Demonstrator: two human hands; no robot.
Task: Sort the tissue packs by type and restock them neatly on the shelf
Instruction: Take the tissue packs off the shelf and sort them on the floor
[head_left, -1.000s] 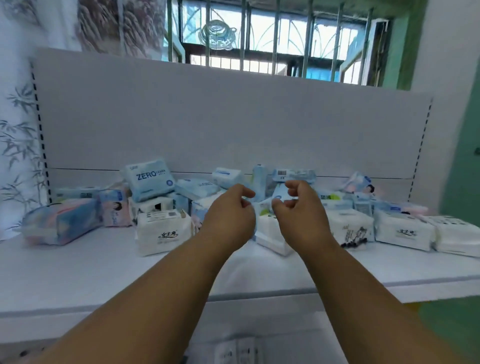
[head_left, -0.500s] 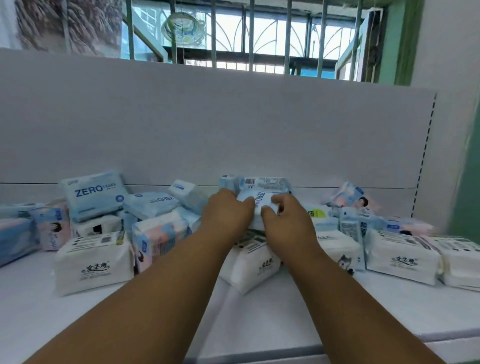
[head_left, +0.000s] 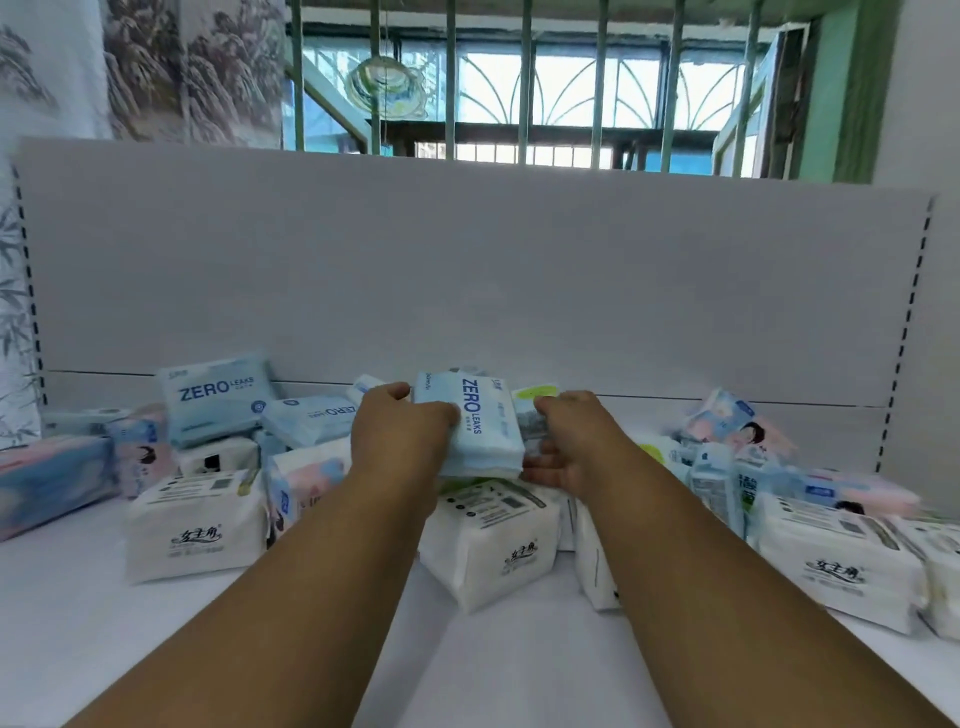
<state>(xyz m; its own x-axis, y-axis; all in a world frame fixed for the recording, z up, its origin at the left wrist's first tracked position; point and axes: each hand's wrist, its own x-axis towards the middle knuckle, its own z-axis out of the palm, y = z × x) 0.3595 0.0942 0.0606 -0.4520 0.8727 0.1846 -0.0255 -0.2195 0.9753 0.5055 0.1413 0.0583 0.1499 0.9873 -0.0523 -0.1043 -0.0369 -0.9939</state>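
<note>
In the head view, the left hand (head_left: 400, 441) is gripping a light blue ZERO pack (head_left: 475, 423), with its fingers (head_left: 441, 415) closed around the left edge of the pack. The right hand (head_left: 566, 447) is lying just beside the right edge of this pack; its fingers (head_left: 540, 470) are reaching under the lower right corner, and I cannot tell if they are really closed on it. The pack is standing in the middle of the pile, above a white pack (head_left: 493, 540), and its long axis is running away from the person, with the printed word turned sideways. Two similar blue packs (head_left: 218, 400) are lying to the left on the shelf (head_left: 498, 665), so I judge the pack should be going leftward to them. The left hand is nearer to that side and is holding better.
</note>
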